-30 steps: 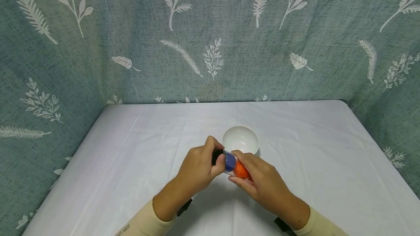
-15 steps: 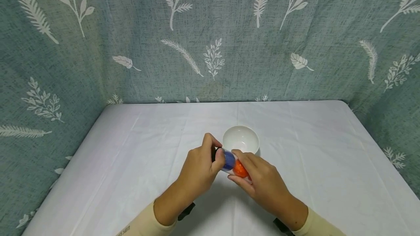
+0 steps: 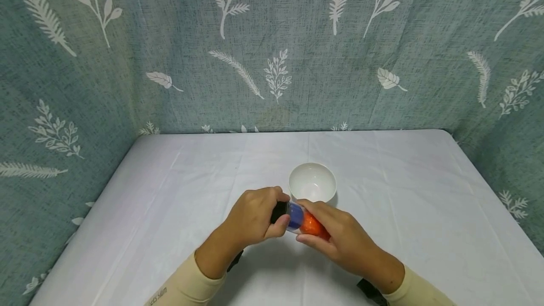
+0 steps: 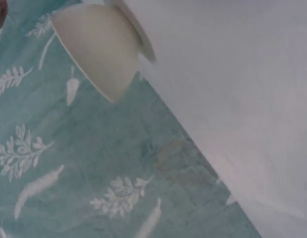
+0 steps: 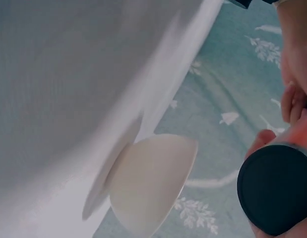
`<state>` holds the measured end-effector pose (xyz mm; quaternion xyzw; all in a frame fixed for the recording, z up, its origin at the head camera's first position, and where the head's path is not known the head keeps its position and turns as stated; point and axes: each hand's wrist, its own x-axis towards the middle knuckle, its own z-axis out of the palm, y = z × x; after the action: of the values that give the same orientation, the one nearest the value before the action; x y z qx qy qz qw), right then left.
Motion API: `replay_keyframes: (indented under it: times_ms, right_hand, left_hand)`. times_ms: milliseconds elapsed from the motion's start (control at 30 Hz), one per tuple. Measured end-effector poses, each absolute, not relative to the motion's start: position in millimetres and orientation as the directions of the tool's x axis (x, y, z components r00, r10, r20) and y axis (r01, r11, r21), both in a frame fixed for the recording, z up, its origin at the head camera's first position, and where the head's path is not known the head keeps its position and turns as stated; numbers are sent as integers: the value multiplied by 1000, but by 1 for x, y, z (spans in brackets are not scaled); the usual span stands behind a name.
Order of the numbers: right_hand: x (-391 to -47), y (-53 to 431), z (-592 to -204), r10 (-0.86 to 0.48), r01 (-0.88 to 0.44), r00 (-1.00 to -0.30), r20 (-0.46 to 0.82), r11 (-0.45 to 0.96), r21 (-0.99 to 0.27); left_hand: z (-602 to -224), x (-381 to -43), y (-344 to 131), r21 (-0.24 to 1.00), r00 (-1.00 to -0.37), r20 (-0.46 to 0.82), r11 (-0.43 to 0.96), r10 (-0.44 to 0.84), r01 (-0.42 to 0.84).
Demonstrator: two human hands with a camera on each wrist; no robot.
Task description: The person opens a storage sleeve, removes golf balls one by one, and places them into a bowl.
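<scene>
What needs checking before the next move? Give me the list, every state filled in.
1. Left hand grips the tube's black end: ok.
2. Right hand grips the orange part: ok.
3. Bowl upright on the table: ok.
4. Tube over the bowl, if pouring is wanted: not ok, it is on the near side.
5. Black end loosened: cannot tell, fingers cover part of it.

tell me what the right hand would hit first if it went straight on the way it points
Most likely the left hand, which grips the black end of the container that the right hand holds. The white bowl looks just off that line, though depth is hard to judge.
</scene>
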<state>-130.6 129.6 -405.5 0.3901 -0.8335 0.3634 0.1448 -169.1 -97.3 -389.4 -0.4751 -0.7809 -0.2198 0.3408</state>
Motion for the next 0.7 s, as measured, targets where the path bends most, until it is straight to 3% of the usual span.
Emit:
replay_keyframes:
  times_ms: [200, 467, 700]
  right_hand:
    - [-128, 126, -407, -501, -756, -652, 570, 483, -441]
    - [-129, 120, -409, -439, -770, -597, 672, 549, -325]
    - [-128, 117, -413, -403, -764, -554, 728, 594, -252]
  left_hand:
    - [-388, -161, -92, 165, -470, 713, 528, 519, 833]
    - [-383, -153, -87, 382, -662, 611, 572, 433, 726]
    - [-379, -144, -79, 543, -820, 482, 628, 310, 557]
